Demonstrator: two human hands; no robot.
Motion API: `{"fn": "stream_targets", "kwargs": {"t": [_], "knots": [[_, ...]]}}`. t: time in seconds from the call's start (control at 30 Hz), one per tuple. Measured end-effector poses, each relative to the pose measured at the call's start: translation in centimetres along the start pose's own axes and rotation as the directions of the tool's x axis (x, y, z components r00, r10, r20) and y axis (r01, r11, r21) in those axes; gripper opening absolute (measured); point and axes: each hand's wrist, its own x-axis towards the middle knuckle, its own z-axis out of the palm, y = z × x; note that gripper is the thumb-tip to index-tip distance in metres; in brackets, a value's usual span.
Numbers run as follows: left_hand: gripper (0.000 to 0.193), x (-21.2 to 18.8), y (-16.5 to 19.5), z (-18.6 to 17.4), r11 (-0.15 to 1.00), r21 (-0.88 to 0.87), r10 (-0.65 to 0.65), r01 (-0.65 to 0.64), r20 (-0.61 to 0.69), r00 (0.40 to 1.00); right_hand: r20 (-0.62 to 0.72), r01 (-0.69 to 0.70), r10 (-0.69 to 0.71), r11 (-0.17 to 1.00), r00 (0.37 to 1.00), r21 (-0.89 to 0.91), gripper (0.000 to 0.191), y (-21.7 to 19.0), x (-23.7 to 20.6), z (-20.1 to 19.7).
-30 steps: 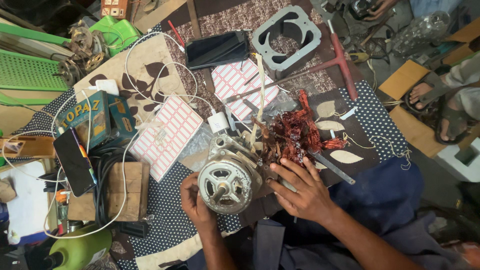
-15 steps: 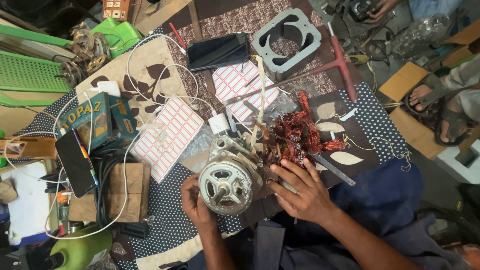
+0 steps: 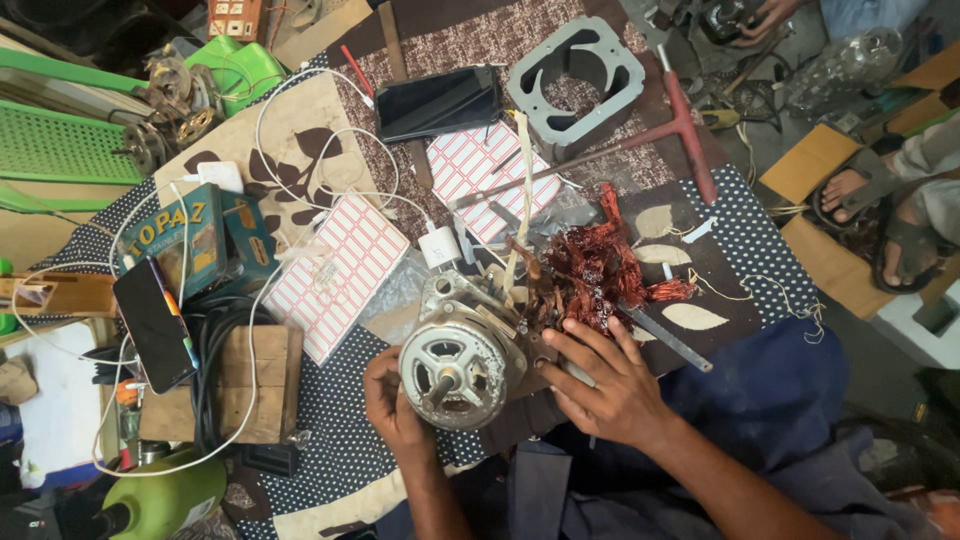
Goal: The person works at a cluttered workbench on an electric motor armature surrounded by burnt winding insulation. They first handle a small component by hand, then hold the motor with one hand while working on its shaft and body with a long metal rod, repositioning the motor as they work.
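Gripping a motor amid copper wire

Resting near the front edge of the cloth-covered surface (image 3: 700, 210), the grey electric motor (image 3: 462, 362) lies with its round end plate and shaft facing up. The left hand (image 3: 392, 405) curls around the motor's lower left side, fingers pressed against the casing. The right hand (image 3: 610, 385) lies spread, palm down, just right of the motor, its fingertips touching a tangled bundle of copper wire (image 3: 595, 270) pulled out beside the housing. A metal rod (image 3: 665, 338) juts out from under that hand. Farther back lie a grey square plate (image 3: 575, 85), a dark phone (image 3: 437, 102), red-lined label sheets (image 3: 340, 270) and a white charger (image 3: 438, 246).
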Motion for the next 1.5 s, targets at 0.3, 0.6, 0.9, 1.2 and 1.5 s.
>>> {"fn": "stream_targets", "kwargs": {"t": [0.3, 0.6, 0.9, 1.2, 1.5], "knots": [[0.021, -0.02, -0.10, 0.04, 1.000, -0.024, -0.010, 0.010, 0.000, 1.000, 0.001, 0.004, -0.004, 1.000, 1.000, -0.002, 0.039, 0.02, 0.12, -0.21], [0.020, -0.06, 0.02, 0.08, 1.000, -0.002, -0.001, 0.001, 0.001, 1.000, -0.001, 0.006, -0.006, 1.000, 1.000, 0.001, 0.039, 0.03, 0.18, -0.20], [0.021, 0.01, -0.04, 0.00, 1.000, -0.028, 0.011, -0.010, 0.016, 1.000, -0.005, 0.003, -0.003, 1.000, 1.000, 0.006, 0.038, -0.01, 0.12, -0.07], [0.021, -0.09, -0.12, -0.03, 0.999, -0.032, -0.013, 0.013, 0.000, 1.000, -0.008, 0.008, -0.008, 1.000, 1.000, 0.005, 0.038, 0.00, 0.24, -0.22], [0.021, 0.01, 0.02, 0.02, 1.000, 0.004, -0.007, 0.007, 0.003, 1.000, -0.006, -0.001, 0.001, 1.000, 1.000, 0.002, 0.039, -0.05, 0.25, -0.22]]}}
